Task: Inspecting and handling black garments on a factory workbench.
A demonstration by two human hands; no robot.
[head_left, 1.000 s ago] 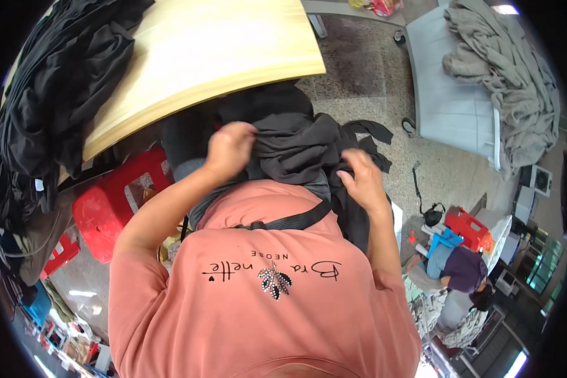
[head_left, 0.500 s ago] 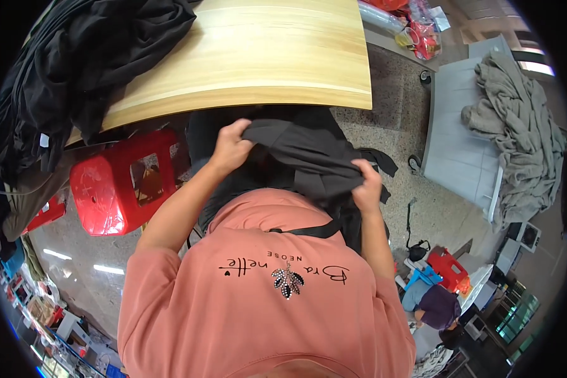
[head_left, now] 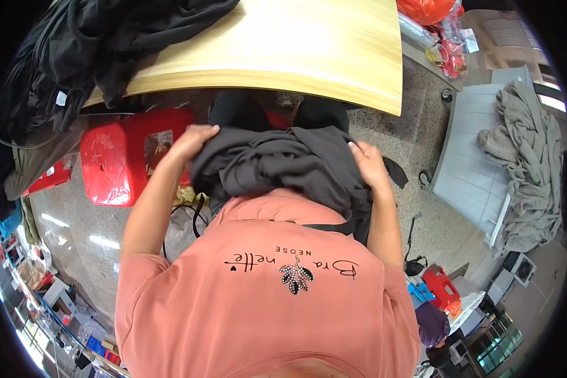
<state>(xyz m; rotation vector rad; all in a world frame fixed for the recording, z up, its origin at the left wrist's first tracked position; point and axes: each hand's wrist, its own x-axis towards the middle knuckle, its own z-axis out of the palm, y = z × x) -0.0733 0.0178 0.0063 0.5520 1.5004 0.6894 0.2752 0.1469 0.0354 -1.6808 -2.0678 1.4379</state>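
Observation:
A dark grey cloth garment (head_left: 277,160) lies bunched in folds across my lap; its exact kind does not show. At its left end my left hand (head_left: 197,142) is closed on the fabric, fingertips on the upper edge. The right end is pinched by my right hand (head_left: 369,165), with the thumb on top and the other fingers partly hidden by cloth. Between the hands the fabric sags in loose creases and covers most of my thighs.
Ahead is a light wooden table (head_left: 309,47), with a heap of black garments (head_left: 126,44) on its left. A red plastic stool (head_left: 110,160) stands at my left. To the right is a grey wheeled cart (head_left: 469,151) bearing grey-green cloth (head_left: 526,164). Another person (head_left: 432,324) is at lower right.
My hands have moved farther apart, the left going outward. The garment, stretched narrow between them before, now spreads wider and bunches over my lap. The view has shifted slightly.

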